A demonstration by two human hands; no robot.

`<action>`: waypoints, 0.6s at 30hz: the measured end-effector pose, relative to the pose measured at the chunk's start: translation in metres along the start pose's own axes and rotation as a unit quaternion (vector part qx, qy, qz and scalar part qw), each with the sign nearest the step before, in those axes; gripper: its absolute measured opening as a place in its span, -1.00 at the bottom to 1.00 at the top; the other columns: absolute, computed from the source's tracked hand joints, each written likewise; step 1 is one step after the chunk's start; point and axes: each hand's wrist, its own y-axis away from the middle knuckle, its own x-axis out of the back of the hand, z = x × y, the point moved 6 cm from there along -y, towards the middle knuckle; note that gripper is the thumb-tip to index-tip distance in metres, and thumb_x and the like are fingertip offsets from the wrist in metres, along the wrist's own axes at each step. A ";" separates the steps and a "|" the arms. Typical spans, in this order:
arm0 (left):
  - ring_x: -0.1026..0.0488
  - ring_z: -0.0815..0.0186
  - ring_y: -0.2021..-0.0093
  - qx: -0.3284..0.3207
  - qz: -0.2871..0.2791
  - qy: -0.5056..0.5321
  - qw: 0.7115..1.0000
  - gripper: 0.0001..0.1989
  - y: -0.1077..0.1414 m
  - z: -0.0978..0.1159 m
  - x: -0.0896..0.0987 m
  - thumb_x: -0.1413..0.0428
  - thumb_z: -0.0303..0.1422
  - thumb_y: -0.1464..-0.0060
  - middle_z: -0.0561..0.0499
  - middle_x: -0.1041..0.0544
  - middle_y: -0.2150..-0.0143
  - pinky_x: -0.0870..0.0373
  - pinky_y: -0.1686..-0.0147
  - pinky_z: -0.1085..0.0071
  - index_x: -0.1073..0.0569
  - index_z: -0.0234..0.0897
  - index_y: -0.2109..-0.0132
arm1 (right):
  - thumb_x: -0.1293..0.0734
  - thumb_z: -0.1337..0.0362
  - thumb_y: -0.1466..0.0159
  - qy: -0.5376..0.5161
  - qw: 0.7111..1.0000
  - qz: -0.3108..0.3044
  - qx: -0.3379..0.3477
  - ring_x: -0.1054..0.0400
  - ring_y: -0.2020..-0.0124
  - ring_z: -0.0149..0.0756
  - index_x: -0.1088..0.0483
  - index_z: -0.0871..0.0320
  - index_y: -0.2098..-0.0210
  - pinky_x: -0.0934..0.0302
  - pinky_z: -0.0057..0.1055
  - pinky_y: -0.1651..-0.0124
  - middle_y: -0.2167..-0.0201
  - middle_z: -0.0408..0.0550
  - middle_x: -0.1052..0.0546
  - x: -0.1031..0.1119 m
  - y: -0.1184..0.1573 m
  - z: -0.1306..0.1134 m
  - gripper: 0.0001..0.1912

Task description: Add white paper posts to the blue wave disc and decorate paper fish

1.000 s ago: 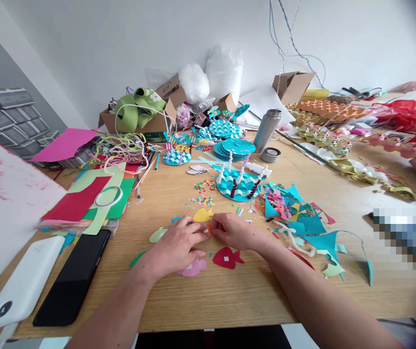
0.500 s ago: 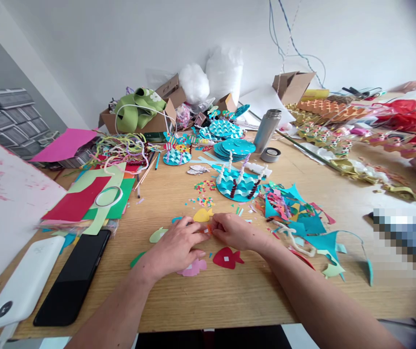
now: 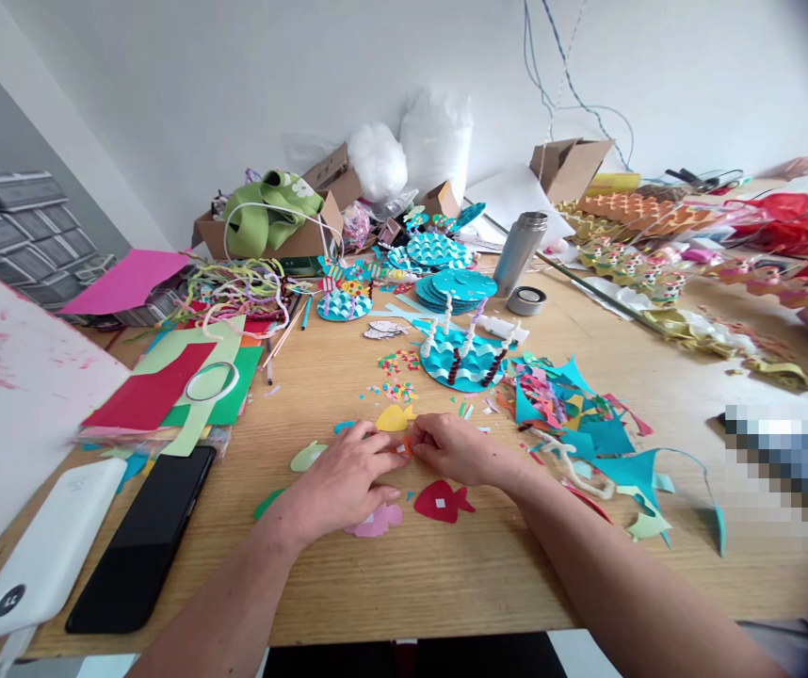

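An orange paper fish (image 3: 401, 447) with a small white square on it lies between my hands, partly covered. My left hand (image 3: 351, 476) rests flat with its fingers spread, their tips touching the orange fish. Against the fish's right side, my right hand (image 3: 450, 449) is closed with its fingertips pinched; what they grip is hidden. Around them lie a yellow paper fish (image 3: 394, 418), a light green one (image 3: 307, 457), a red one (image 3: 444, 502) with a white square, and a pink one (image 3: 379, 521) partly under my left hand. A green piece (image 3: 267, 504) shows by my left wrist.
Blue wavy-layered disc (image 3: 464, 363) with upright pipe cleaners stands beyond my hands, near a metal flask (image 3: 521, 252). Paper scraps (image 3: 588, 438) spread at right. A black phone (image 3: 142, 541), white power bank (image 3: 43, 551), coloured sheets (image 3: 153, 386) and tape roll (image 3: 212, 381) lie at left.
Hardly anything differs. Both hands stay at the orange paper fish, with only a very slight shift of the right fingers.
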 end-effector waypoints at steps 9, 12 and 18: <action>-0.15 0.16 -0.16 0.000 0.003 0.005 1.000 -0.56 0.000 0.001 0.001 -0.13 -0.29 -0.13 0.06 -0.37 -0.17 -0.17 -0.19 0.20 -0.36 -0.03 -0.17 | -0.22 0.44 -0.16 -0.004 1.000 0.002 0.008 -0.16 0.53 -0.45 -0.39 0.23 0.44 0.06 -0.51 0.47 0.51 -0.08 -0.44 0.000 -0.001 0.001 -0.87; -0.14 0.17 -0.17 0.001 0.002 0.003 1.000 -0.56 0.000 0.001 0.000 -0.13 -0.28 -0.13 0.07 -0.36 -0.18 -0.16 -0.19 0.21 -0.35 -0.03 -0.17 | -0.22 0.44 -0.17 -0.005 1.000 -0.001 0.005 -0.16 0.54 -0.46 -0.39 0.23 0.44 0.07 -0.51 0.48 0.52 -0.09 -0.44 0.000 0.000 0.000 -0.87; -0.14 0.17 -0.17 0.003 0.001 0.001 1.000 -0.56 0.001 0.001 0.000 -0.12 -0.27 -0.14 0.06 -0.37 -0.17 -0.16 -0.19 0.22 -0.35 -0.03 -0.17 | -0.22 0.44 -0.17 -0.001 1.000 -0.005 0.001 -0.17 0.54 -0.45 -0.39 0.24 0.44 0.07 -0.50 0.48 0.52 -0.08 -0.44 0.000 0.000 0.000 -0.88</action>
